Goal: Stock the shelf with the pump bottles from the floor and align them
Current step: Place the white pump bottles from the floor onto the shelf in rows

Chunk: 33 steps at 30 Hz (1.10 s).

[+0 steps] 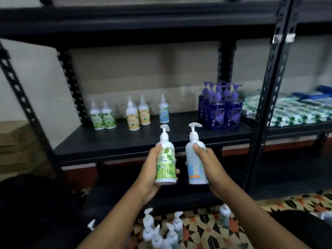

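Note:
My left hand [150,174] grips a white pump bottle with a green leaf label [166,164], held upright in front of the black shelf board [115,141]. My right hand [209,165] grips a white pump bottle with a pale blue label [193,160], its back turned toward me. On the shelf stand two green-label bottles [103,116], two yellow-label bottles [138,115] and one blue-label bottle [164,111]. Several more white pump bottles [161,232] stand on the patterned floor between my forearms.
A cluster of purple pump bottles [221,106] fills the right end of the same shelf. A black upright post [265,97] divides it from a neighbouring rack holding green and blue packets [294,112]. Cardboard boxes [16,146] sit at the left.

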Motion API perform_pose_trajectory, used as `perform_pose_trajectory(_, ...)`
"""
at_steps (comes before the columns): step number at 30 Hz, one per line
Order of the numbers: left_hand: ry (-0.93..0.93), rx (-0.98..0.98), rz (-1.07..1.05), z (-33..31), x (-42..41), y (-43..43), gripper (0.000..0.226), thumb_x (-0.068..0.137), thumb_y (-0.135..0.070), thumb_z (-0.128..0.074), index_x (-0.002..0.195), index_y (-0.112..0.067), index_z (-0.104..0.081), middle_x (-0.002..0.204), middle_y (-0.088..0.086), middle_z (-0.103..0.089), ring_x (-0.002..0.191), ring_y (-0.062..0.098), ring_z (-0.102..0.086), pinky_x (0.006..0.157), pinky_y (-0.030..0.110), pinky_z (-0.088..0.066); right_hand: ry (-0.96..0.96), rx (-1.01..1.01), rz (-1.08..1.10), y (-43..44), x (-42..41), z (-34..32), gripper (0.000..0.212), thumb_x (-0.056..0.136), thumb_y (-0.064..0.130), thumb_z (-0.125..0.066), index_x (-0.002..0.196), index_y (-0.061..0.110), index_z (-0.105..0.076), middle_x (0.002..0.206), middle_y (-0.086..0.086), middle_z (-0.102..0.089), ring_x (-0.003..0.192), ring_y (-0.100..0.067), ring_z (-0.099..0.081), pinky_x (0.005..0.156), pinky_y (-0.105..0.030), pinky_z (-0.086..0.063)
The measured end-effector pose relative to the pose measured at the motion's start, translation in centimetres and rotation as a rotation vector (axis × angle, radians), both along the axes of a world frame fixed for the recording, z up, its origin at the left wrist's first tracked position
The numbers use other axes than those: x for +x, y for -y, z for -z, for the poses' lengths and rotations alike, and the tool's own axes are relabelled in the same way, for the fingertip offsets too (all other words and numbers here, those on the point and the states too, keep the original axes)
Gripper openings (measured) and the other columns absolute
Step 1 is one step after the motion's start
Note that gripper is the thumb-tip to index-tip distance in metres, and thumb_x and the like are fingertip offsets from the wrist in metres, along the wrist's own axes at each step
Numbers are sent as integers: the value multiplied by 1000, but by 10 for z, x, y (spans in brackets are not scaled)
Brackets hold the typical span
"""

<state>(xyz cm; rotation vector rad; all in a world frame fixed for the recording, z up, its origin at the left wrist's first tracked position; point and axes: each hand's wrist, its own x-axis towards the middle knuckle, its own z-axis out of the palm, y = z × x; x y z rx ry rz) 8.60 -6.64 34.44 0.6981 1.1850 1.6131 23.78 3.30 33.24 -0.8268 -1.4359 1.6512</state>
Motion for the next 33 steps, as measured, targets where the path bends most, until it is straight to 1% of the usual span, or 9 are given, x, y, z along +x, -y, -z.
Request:
perform_pose_trajectory(2, 17, 12, -17, -14, -12, 17, 61, 84, -44, -62, 129, -3, -59, 93, 15, -68, 77, 33, -68, 69, 42, -54, -5, -45, -55, 12, -10, -15, 57, 85, 59, -68, 118, 18, -50, 111, -15, -66, 93, -35, -72, 75, -47, -61)
perform_pose_trajectory(5, -8, 15, -97, -30, -25, 38, 52, 88, -20, -62, 134, -1, -48, 98, 20, -65, 77, 33, -70, 65, 42, -57, -36, -81, -132, 26, -22, -32, 52, 83, 37, -74, 120, 19, -42, 118, -20, -59, 97, -41, -69, 81, -57, -60)
perform_pose_trajectory(9, -99, 37, -206, -39, -43, 55, 39, 92, -5, -61, 129, -10, -49, 109, 22, -68, 82, 33, -72, 65, 43, -58, 38, 87, -145, 32, -36, -42, 43, 86, 11, -72, 119, 22, -46, 116, -15, -61, 99, -30, -68, 83, -49, -61)
perform_pose_trajectory(14, -168, 99, -268, -38, -62, 61, 40, 91, -14, -69, 129, -16, -58, 113, 17, -73, 87, 30, -73, 69, 40, -60, 78, 194, -168, 29, -59, -47, 40, 76, 26, -86, 107, 11, -66, 97, -12, -74, 85, -22, -74, 71, -34, -61)
perform_pose_trajectory(19, -113, 101, -267, -37, -76, 56, 28, 98, -23, -60, 125, -20, -59, 118, 14, -71, 92, 38, -74, 76, 50, -58, 38, 221, -187, 27, -85, -47, 40, 79, 31, -84, 110, 19, -61, 95, -3, -72, 83, -13, -73, 67, -24, -57)
perform_pose_trajectory(23, -98, 73, -287, -34, -90, 54, 29, 97, -24, -60, 125, -18, -58, 118, 15, -71, 83, 35, -74, 68, 45, -58, 69, 234, -158, 25, -104, -47, 50, 79, 34, -84, 118, 23, -53, 104, -1, -69, 84, -7, -71, 64, -18, -54)
perform_pose_trajectory(28, -115, 83, -312, -33, -106, 60, 30, 95, -15, -60, 125, -15, -55, 123, 24, -65, 78, 33, -71, 65, 42, -56, 155, 230, -171, 20, -123, -50, 51, 82, 12, -74, 123, 21, -44, 109, -4, -65, 92, -14, -67, 70, -23, -55)
perform_pose_trajectory(31, -137, 97, -319, -37, -111, 62, 31, 95, -12, -60, 126, -15, -55, 121, 22, -66, 79, 34, -71, 66, 43, -56, 194, 268, -157, 13, -128, -51, 48, 78, 19, -80, 118, 18, -54, 104, -2, -70, 89, -14, -71, 72, -27, -58)
perform_pose_trajectory(33, -153, 110, -328, -39, -112, 62, 32, 94, -12, -61, 126, -15, -55, 120, 20, -68, 79, 33, -72, 66, 43, -56, 172, 257, -140, 11, -128, -54, 42, 79, 21, -79, 115, 19, -58, 101, -1, -72, 85, -13, -73, 66, -24, -56)
